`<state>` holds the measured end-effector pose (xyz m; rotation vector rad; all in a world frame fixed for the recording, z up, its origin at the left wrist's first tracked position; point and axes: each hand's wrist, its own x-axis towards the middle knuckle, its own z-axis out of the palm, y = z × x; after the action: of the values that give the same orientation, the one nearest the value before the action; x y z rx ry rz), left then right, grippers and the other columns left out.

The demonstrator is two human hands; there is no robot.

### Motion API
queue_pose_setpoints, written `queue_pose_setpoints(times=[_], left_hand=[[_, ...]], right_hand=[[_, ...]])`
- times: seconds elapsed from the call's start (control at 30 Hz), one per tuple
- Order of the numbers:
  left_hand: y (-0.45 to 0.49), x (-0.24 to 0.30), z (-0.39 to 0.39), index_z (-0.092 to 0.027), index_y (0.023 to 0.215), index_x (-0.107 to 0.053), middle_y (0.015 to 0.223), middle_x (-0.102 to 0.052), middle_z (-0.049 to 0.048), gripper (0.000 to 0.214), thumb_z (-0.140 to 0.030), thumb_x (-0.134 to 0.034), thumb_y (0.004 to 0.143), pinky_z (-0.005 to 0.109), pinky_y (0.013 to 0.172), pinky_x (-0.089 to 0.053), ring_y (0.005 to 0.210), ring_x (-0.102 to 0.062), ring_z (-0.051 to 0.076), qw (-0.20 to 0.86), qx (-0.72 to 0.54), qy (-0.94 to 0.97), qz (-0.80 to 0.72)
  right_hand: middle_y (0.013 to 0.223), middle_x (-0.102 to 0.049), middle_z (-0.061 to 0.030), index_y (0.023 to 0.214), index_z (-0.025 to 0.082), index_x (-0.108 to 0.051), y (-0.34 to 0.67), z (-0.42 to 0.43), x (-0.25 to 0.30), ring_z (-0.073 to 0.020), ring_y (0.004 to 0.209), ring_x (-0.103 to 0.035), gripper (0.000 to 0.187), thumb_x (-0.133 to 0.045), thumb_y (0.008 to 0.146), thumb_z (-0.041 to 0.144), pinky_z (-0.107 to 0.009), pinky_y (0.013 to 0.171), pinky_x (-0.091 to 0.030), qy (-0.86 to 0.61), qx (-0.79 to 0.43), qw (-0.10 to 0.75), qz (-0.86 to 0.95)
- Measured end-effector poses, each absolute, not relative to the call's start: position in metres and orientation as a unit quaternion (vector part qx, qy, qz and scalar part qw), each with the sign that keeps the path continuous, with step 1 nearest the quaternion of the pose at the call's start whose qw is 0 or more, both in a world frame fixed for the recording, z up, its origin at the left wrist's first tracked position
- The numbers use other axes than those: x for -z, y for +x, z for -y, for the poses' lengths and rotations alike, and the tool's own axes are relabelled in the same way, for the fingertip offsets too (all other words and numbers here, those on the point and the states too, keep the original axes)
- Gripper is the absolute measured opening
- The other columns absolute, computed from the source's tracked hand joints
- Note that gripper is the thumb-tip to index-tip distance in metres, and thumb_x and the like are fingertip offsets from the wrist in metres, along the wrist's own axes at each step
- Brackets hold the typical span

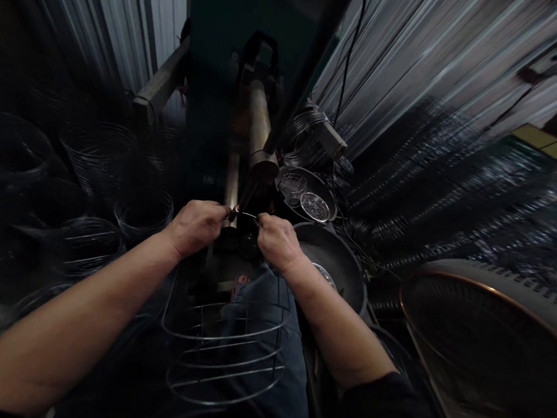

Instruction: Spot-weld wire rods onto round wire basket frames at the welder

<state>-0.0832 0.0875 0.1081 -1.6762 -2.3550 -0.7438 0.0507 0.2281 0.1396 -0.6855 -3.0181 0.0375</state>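
We look down from our head at our two bare forearms reaching forward into a dim, cluttered metal workshop. Our left hand (194,226) is curled into a loose fist, its thumb and fingertips pressed together on the left end of a thin wire piece (245,214). Our right hand (278,240) is curled the same way and pinches the right end of that wire piece. The wire spans the short gap between the two hands, held roughly level, just below the tip of a machine (259,129) that stands straight ahead. We cannot tell whether the wire touches the machine. That machine has a dull brass-coloured cylinder slanting down toward us and a dark green body behind it.

Below our wrists, over our lap in blue trousers, sits a wire basket frame (227,347) made of curved horizontal rings joined by upright rods. It is near our hands but not touching them.

Just to the right of our right hand lies a dark round pan (342,260), and behind it a second dark pan (309,195) holding small shiny wire parts. Further right, a large round fan guard (487,331) with a copper-coloured rim fills the lower corner. To the left, more stacked wire baskets (144,213) stand in shadow, blurred. Corrugated metal sheeting (418,58) forms the wall behind everything.
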Motion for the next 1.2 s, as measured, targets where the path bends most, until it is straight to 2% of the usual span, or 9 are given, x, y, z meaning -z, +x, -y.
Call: queue_pose_setpoints(times=[0.17, 0.87, 1.07, 1.13, 1.2], left_hand=[[-0.086, -0.108, -0.090, -0.017, 0.092, -0.071, 0.080, -0.070, 0.0085, 0.030, -0.022, -0.042, 0.085, 0.027, 0.071, -0.050, 0.080, -0.066, 0.019, 0.075, 0.247, -0.564, 0.784], [-0.091, -0.114, -0.093, -0.018, 0.091, -0.072, 0.081, -0.071, 0.0072, 0.028, -0.024, -0.046, 0.084, 0.025, 0.071, -0.049, 0.077, -0.066, 0.018, 0.056, 0.254, -0.567, 0.781], [-0.088, -0.115, -0.090, -0.018, 0.089, -0.072, 0.080, -0.071, 0.0077, 0.028, -0.027, -0.046, 0.085, 0.024, 0.069, -0.048, 0.075, -0.066, 0.018, 0.054, 0.265, -0.563, 0.781], [-0.085, -0.116, -0.089, -0.017, 0.088, -0.072, 0.080, -0.071, 0.0082, 0.027, -0.028, -0.048, 0.084, 0.025, 0.069, -0.048, 0.074, -0.065, 0.018, 0.031, 0.287, -0.559, 0.777], [-0.081, -0.117, -0.088, -0.017, 0.087, -0.073, 0.081, -0.072, 0.0079, 0.025, -0.030, -0.051, 0.082, 0.025, 0.071, -0.049, 0.074, -0.065, 0.017, 0.002, 0.310, -0.553, 0.773]], right_hand=[[0.096, -0.071, -0.0094, 0.100, 0.017, -0.066, 0.050, -0.228, -0.140, -0.0203, 0.089, -0.065, 0.029, -0.038, 0.093, 0.019, -0.027, 0.072, -0.039, -0.227, -0.013, 0.024, 0.973], [0.097, -0.073, -0.0116, 0.102, 0.017, -0.068, 0.049, -0.232, -0.141, -0.0218, 0.093, -0.066, 0.031, -0.040, 0.091, 0.017, -0.026, 0.074, -0.041, -0.236, -0.075, 0.021, 0.969], [0.110, -0.071, -0.0087, 0.121, 0.019, -0.061, 0.047, -0.238, -0.129, -0.0184, 0.102, -0.064, 0.034, -0.044, 0.094, 0.029, -0.023, 0.084, -0.043, -0.197, -0.178, 0.067, 0.962], [0.111, -0.071, -0.0073, 0.118, 0.019, -0.064, 0.045, -0.238, -0.126, -0.0172, 0.103, -0.064, 0.032, -0.046, 0.093, 0.030, -0.021, 0.086, -0.042, -0.170, -0.196, 0.081, 0.962], [0.104, -0.072, -0.0070, 0.105, 0.019, -0.069, 0.044, -0.238, -0.125, -0.0171, 0.097, -0.065, 0.027, -0.047, 0.093, 0.027, -0.021, 0.083, -0.042, -0.160, -0.190, 0.082, 0.965]])
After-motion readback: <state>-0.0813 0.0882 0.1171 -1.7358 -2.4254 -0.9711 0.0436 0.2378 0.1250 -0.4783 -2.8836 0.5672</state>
